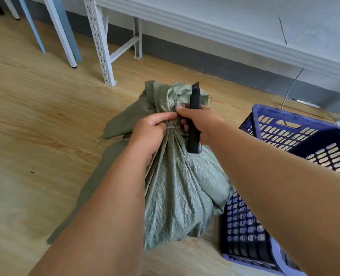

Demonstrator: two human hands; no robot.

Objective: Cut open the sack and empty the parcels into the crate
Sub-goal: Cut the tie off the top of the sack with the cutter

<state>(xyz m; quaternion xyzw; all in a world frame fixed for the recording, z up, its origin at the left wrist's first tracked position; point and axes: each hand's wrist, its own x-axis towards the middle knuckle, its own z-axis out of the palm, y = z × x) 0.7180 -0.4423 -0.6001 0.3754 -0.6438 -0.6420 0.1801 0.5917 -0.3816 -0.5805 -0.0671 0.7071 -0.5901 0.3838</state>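
My left hand [151, 132] clutches the tied neck of a green woven plastic sack [181, 188]; just beside it, my right hand [200, 121] grips a black utility knife [194, 120], blade upward.

Light wood-grain floor [35, 108] meets a grey skirting [215, 62] under a pale wall [245, 14]; white perforated shelving legs [99, 40] stand left.
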